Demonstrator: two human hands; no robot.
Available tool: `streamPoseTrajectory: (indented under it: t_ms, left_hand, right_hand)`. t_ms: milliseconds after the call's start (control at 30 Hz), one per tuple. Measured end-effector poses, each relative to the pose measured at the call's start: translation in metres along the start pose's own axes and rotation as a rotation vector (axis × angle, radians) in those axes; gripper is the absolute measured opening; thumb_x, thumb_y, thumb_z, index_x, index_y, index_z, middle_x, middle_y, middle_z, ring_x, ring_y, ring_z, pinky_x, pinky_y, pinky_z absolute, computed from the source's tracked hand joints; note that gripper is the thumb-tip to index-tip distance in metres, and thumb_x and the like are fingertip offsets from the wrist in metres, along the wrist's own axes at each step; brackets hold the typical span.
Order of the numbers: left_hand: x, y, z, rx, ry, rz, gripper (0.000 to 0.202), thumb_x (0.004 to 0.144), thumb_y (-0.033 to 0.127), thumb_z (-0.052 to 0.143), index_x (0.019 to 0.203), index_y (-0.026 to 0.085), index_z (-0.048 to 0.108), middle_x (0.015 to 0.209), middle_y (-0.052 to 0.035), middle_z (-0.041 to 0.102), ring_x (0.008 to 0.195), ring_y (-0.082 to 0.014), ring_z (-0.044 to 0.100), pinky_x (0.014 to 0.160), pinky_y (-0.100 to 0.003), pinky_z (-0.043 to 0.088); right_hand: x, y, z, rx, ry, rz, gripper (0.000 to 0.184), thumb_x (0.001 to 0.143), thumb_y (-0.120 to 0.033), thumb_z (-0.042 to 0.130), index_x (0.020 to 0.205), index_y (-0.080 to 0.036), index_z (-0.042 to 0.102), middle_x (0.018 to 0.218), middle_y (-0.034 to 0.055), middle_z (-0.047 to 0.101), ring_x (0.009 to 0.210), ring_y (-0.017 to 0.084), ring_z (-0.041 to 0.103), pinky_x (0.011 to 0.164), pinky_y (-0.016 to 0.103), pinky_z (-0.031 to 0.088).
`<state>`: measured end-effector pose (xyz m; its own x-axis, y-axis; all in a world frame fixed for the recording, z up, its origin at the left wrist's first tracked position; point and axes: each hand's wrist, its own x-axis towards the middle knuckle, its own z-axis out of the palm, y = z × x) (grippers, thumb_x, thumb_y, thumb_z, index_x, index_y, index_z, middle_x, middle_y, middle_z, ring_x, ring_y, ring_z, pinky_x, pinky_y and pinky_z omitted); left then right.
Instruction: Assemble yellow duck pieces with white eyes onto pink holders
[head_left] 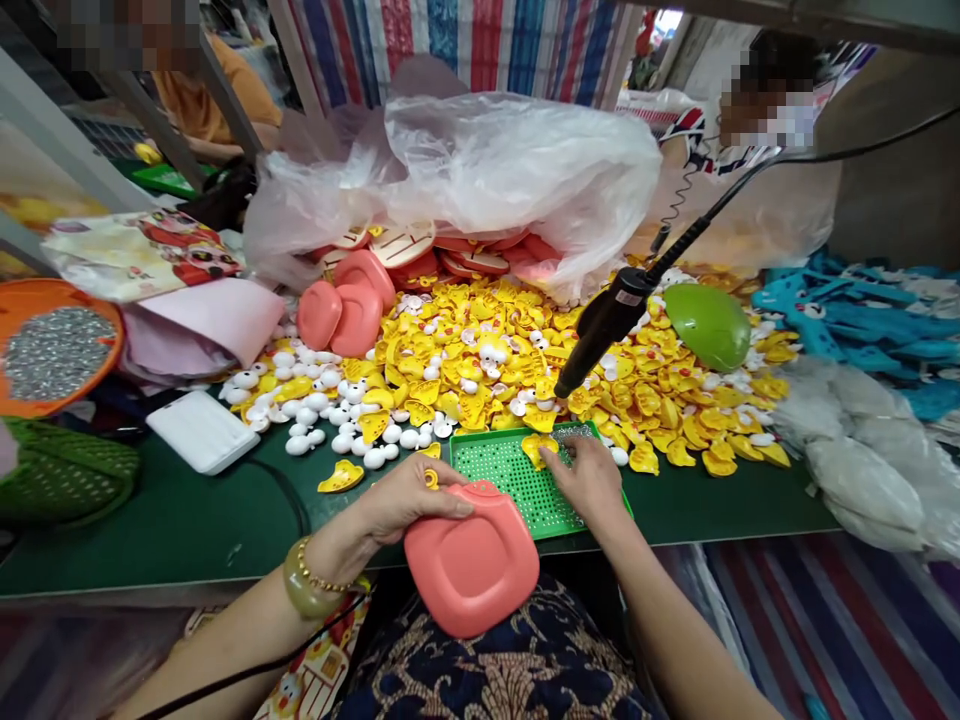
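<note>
My left hand point(409, 500) is closed on the top edge of a pink plastic shell point(471, 562), held over my lap at the table's front edge; a small yellow piece sits by its fingers. My right hand point(589, 478) rests on a green perforated tray point(510, 478), fingertips pinched at a yellow part point(538, 447) lying on it. What the fingers grip is too small to name. A black hanging tool point(611, 315) on a cord dangles just above the tray.
A heap of yellow and white plastic parts point(480, 365) covers the green table point(187, 520). More pink shells point(349, 305), a clear bag point(480, 170), a green dome point(709, 325), a white box point(202, 430), an orange bowl of screws point(56, 350), blue parts point(847, 310). Two people sit across.
</note>
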<state>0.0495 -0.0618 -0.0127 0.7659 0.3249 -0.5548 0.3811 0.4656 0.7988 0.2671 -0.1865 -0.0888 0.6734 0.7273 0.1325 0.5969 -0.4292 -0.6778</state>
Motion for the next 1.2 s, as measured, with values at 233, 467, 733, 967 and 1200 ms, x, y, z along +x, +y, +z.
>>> streamPoseTrajectory:
  t_ms: [233, 467, 733, 967, 1200]
  left_hand:
    - [0.000, 0.001, 0.016, 0.080, 0.001, -0.021, 0.025, 0.051, 0.025, 0.082, 0.073, 0.014, 0.076, 0.061, -0.0029, 0.068, 0.052, -0.0098, 0.055, 0.052, -0.020, 0.042]
    - [0.001, 0.004, 0.020, 0.249, -0.090, 0.076, 0.024, 0.055, 0.026, 0.080, 0.076, 0.015, 0.076, 0.062, -0.0015, 0.066, 0.055, -0.0098, 0.052, 0.051, -0.020, 0.039]
    - [0.004, 0.001, 0.022, 0.222, -0.090, 0.081, 0.025, 0.051, 0.027, 0.083, 0.071, 0.015, 0.075, 0.062, -0.0013, 0.065, 0.055, -0.0102, 0.053, 0.052, -0.021, 0.040]
    - [0.012, 0.011, 0.017, 0.098, -0.104, 0.053, 0.022, 0.050, 0.025, 0.082, 0.067, 0.013, 0.074, 0.057, -0.0007, 0.063, 0.051, -0.0095, 0.052, 0.051, -0.020, 0.040]
    - [0.026, 0.016, 0.006, 0.127, -0.071, 0.100, 0.028, 0.050, 0.029, 0.084, 0.069, 0.011, 0.072, 0.059, -0.0014, 0.063, 0.053, -0.0104, 0.054, 0.052, -0.021, 0.041]
  right_hand:
    - [-0.007, -0.011, 0.001, 0.183, -0.057, -0.093, 0.009, 0.069, -0.028, 0.056, 0.068, -0.018, 0.055, 0.078, 0.0081, 0.065, 0.075, 0.021, 0.058, 0.074, 0.039, 0.045]
    - [-0.029, -0.048, -0.037, 0.780, -0.687, 0.102, 0.016, 0.067, -0.029, 0.068, 0.075, -0.018, 0.059, 0.068, -0.0016, 0.063, 0.057, 0.010, 0.056, 0.055, 0.024, 0.045]
    - [-0.022, -0.043, -0.047, 0.907, -0.778, 0.171, 0.021, 0.067, -0.034, 0.075, 0.082, -0.020, 0.073, 0.073, 0.0005, 0.070, 0.060, 0.010, 0.059, 0.058, 0.025, 0.049]
    - [-0.030, -0.048, -0.023, 1.180, -0.608, 0.290, 0.034, 0.059, -0.045, 0.080, 0.085, -0.024, 0.074, 0.089, 0.0044, 0.072, 0.083, 0.019, 0.064, 0.077, 0.034, 0.052]
    - [-0.019, -0.054, -0.023, 0.931, -0.510, 0.089, 0.029, 0.076, -0.049, 0.065, 0.078, -0.020, 0.070, 0.072, 0.0016, 0.066, 0.068, 0.016, 0.058, 0.069, 0.031, 0.048]
